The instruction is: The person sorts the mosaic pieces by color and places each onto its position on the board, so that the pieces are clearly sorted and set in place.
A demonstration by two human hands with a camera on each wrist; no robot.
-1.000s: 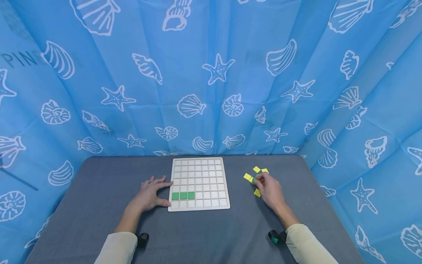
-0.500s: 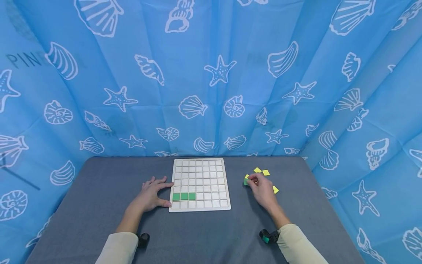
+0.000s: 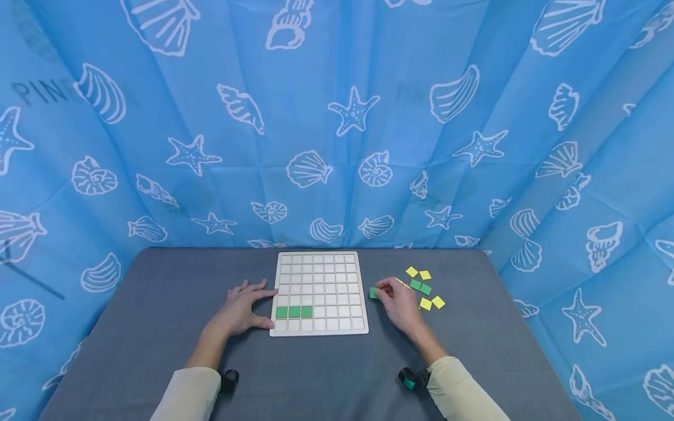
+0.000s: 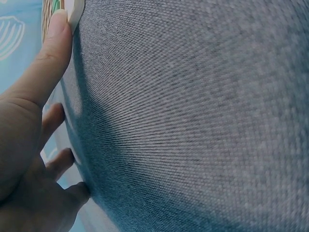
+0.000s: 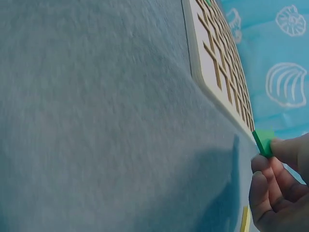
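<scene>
A white grid board (image 3: 321, 334) lies on the grey cloth, with three green tiles (image 3: 293, 312) side by side in its second row from the front. My left hand (image 3: 239, 310) rests at the board's left edge, fingers spread; in the left wrist view its thumb (image 4: 55, 43) touches the board's corner (image 4: 75, 14). Just right of the board, my right hand (image 3: 401, 304) pinches a green square tile (image 5: 263, 141) between thumb and fingers. In the right wrist view that tile is held up near the board's edge (image 5: 207, 87).
Several yellow tiles (image 3: 438, 302) and two green tiles (image 3: 420, 286) lie loose on the cloth to the right of my right hand. A blue curtain (image 3: 347, 146) with white shell prints stands behind and beside the table (image 3: 326, 380).
My right hand has moved left from the loose tiles toward the board, carrying a green tile. The loose tiles it covered now show. My left hand stays at the board's edge.
</scene>
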